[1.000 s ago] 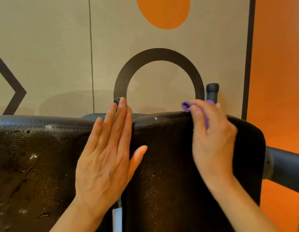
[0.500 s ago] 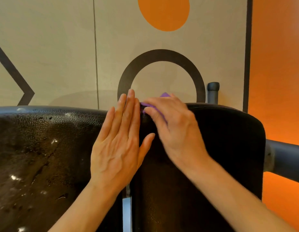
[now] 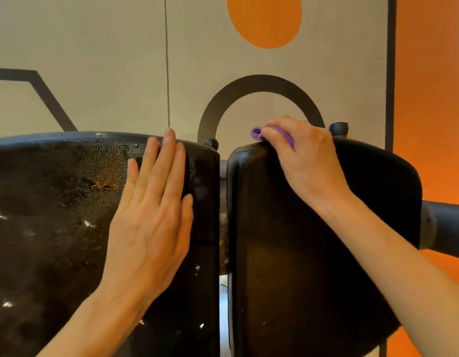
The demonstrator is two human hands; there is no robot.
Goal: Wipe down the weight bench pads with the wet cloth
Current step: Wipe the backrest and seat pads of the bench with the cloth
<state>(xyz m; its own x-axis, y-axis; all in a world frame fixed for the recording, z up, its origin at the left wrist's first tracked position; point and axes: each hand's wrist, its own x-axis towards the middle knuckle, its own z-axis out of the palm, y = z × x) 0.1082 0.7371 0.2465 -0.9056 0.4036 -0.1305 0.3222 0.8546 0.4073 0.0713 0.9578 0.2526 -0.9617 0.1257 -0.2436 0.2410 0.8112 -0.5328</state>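
So the right hand [image 3: 304,161] just slid back right along the top edge of the textured black right pad [image 3: 326,240], fingers bunched round the purple wet cloth [image 3: 259,132]. Left hand [image 3: 153,215] stays spread flat, pressing the glistening black left pad [image 3: 56,215]. Edge nearly done, I'd say.

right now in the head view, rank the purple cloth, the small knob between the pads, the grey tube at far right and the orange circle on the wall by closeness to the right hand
1. purple cloth: gripped in the right hand, on the right pad's top edge.
2. small knob: to its left, in the gap between the pads.
3. orange circle and grey tube: both clearly farther; circle up on the wall, tube low right; too close to call.
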